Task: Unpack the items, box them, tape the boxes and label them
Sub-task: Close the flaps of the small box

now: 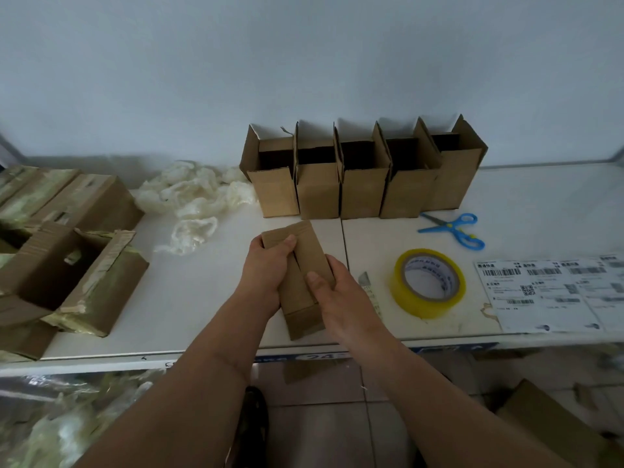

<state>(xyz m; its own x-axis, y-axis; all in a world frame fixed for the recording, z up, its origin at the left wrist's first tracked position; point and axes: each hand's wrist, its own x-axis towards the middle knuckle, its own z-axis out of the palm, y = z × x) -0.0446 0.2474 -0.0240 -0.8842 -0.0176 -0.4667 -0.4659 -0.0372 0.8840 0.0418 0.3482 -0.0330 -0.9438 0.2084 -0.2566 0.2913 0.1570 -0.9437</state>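
boxes are the business here, and one small closed box (pixel 300 282) lies near the front edge of the counter (pixel 202 298), about mid-length, grasped from both sides; the left hand (pixel 266 268) curls round its far left end with the thumb laid over the top flaps, and the right hand (pixel 337 292) grips its near right side, thumb pressing beside the centre seam; to do this step well i judge both thumbs should keep the two flaps flat and meeting at the seam, the box held square, before one hand lets go for the tape; going left to right, at the left edge sit what i count as three worn, tape-covered cartons (pixel 67 265), one gaping open, though more may be cut off; next one heap of pale crumpled wrapping (pixel 192 204) toward the back edge; then five upright open boxes (pixel 361 177) in a row along the back edge; right of the held box, one roll of yellow tape (pixel 429 282), one pair of blue scissors (pixel 456 229) behind it, and at the right edge one sheet of shipping labels (pixel 553 292), its far side cut off.
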